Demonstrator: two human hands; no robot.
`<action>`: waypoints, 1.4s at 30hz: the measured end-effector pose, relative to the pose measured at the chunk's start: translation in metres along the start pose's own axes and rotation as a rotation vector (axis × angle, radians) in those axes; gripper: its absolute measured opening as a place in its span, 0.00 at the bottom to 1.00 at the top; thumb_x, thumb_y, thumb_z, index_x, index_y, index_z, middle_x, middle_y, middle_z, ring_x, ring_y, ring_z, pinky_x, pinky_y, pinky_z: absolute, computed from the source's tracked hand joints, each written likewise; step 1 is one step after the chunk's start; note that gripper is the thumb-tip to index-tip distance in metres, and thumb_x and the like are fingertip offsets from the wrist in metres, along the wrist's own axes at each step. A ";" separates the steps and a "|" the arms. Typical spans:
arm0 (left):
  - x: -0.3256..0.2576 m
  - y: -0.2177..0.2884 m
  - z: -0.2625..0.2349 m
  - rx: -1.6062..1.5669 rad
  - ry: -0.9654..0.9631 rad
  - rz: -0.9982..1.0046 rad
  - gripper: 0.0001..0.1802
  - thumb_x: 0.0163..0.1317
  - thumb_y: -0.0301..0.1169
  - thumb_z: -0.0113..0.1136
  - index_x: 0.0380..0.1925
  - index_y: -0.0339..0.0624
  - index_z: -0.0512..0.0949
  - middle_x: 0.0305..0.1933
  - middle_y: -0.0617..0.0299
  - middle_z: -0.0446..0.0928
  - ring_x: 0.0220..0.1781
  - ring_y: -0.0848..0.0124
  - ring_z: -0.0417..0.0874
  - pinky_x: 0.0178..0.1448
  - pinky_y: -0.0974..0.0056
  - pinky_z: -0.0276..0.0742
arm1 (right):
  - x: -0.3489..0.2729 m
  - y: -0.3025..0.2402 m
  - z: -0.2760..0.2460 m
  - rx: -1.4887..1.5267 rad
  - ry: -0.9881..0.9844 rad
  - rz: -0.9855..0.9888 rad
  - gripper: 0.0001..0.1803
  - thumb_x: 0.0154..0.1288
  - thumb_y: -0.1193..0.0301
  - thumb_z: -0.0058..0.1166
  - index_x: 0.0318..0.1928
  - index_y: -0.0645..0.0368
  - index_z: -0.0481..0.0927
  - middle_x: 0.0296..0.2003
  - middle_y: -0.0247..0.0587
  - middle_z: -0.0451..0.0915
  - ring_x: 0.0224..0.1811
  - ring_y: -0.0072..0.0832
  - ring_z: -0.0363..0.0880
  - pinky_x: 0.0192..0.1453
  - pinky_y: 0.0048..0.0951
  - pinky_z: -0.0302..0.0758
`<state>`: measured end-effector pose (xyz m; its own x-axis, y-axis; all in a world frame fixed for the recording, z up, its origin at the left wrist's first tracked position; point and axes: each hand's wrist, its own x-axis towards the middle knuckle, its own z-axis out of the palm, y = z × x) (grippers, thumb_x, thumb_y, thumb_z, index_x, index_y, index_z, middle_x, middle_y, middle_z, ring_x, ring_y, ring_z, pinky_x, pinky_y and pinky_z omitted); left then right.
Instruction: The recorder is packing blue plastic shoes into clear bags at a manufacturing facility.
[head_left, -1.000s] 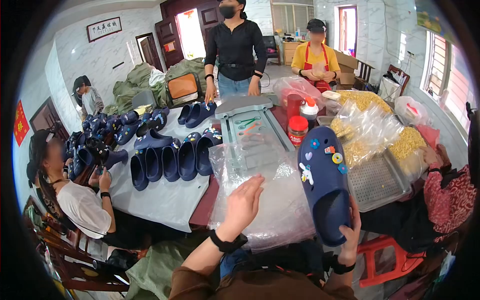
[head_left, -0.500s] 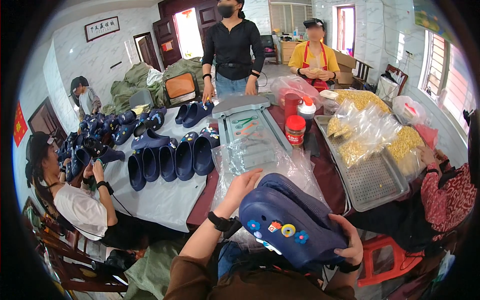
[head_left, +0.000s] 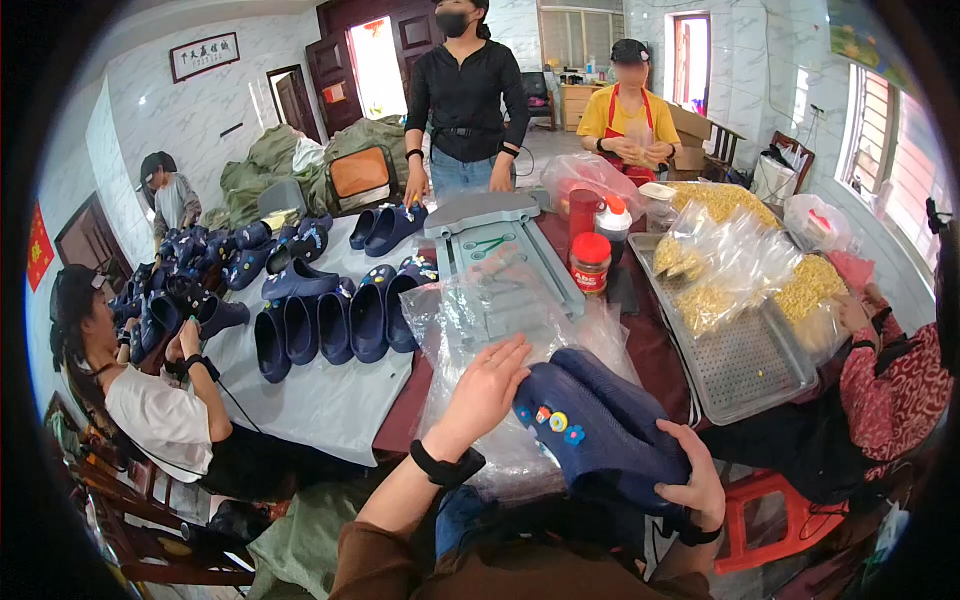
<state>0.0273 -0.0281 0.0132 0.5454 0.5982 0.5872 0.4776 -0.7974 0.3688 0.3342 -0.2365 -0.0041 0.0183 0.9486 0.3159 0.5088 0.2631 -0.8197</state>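
Several bags [head_left: 452, 340] near jar [head_left: 590, 264] underlie left fingers [head_left: 508, 358], hold unclear; right fingers [head_left: 688, 442] grip clogs [head_left: 605, 440].

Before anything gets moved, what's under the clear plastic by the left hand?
Under the clear plastic, part of the grey device shows through. Closer in, creases, glare, the left hand and the navy footwear hide what lies beneath.

Right hand [head_left: 698, 478]: gripping one navy clog [head_left: 625, 445], coloured charms at the end away from the palm. Left hand [head_left: 485, 388]: fingers extended, over clear plastic bags [head_left: 440, 325], near the clog's charm-bearing end. Left of left hand: row of navy clogs [head_left: 327, 325] on the tabletop [head_left: 400, 425]. Ahead of left hand: grey slab-like apparatus [head_left: 470, 232]. Ahead of right hand: red-lidded jar [head_left: 590, 265]. Ahead and right of right hand: perforated metal tray [head_left: 740, 365]. Right of right hand: red stool [head_left: 770, 540].
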 end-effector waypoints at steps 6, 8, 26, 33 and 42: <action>-0.005 0.015 0.006 0.053 -0.011 0.053 0.25 0.70 0.27 0.58 0.66 0.32 0.72 0.72 0.43 0.71 0.72 0.42 0.70 0.74 0.48 0.68 | 0.004 0.003 0.015 0.025 0.114 -0.014 0.49 0.35 0.67 0.69 0.67 0.62 0.74 0.48 0.45 0.76 0.52 0.38 0.77 0.63 0.32 0.69; -0.003 0.024 0.009 0.075 0.003 0.070 0.26 0.70 0.27 0.58 0.67 0.33 0.72 0.74 0.44 0.69 0.75 0.44 0.68 0.76 0.48 0.66 | 0.007 0.005 0.023 0.020 0.097 -0.015 0.49 0.36 0.66 0.70 0.67 0.62 0.74 0.49 0.46 0.77 0.53 0.39 0.77 0.63 0.32 0.69; -0.008 0.066 0.000 -0.092 -0.074 0.059 0.28 0.72 0.27 0.53 0.72 0.36 0.67 0.80 0.47 0.62 0.82 0.45 0.58 0.83 0.42 0.49 | 0.013 -0.016 0.064 -0.257 0.229 -0.096 0.49 0.35 0.65 0.71 0.66 0.57 0.75 0.48 0.53 0.75 0.50 0.51 0.79 0.55 0.42 0.77; -0.004 0.055 0.005 -0.045 -0.068 -0.017 0.29 0.73 0.28 0.53 0.73 0.39 0.67 0.81 0.47 0.60 0.82 0.43 0.57 0.83 0.41 0.48 | 0.010 -0.020 0.068 -0.365 0.205 -0.152 0.51 0.36 0.61 0.72 0.69 0.50 0.73 0.47 0.51 0.73 0.43 0.52 0.80 0.45 0.46 0.79; -0.016 0.074 0.013 -0.013 -0.095 0.066 0.30 0.71 0.27 0.55 0.73 0.39 0.66 0.81 0.47 0.59 0.82 0.43 0.56 0.82 0.37 0.49 | 0.011 -0.012 0.087 -0.218 0.294 -0.104 0.48 0.36 0.63 0.71 0.66 0.53 0.75 0.47 0.53 0.75 0.45 0.52 0.80 0.48 0.45 0.79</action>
<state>0.0631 -0.0955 0.0218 0.6384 0.5486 0.5399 0.4296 -0.8359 0.3415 0.2536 -0.2142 -0.0326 0.1874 0.8194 0.5417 0.6918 0.2815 -0.6650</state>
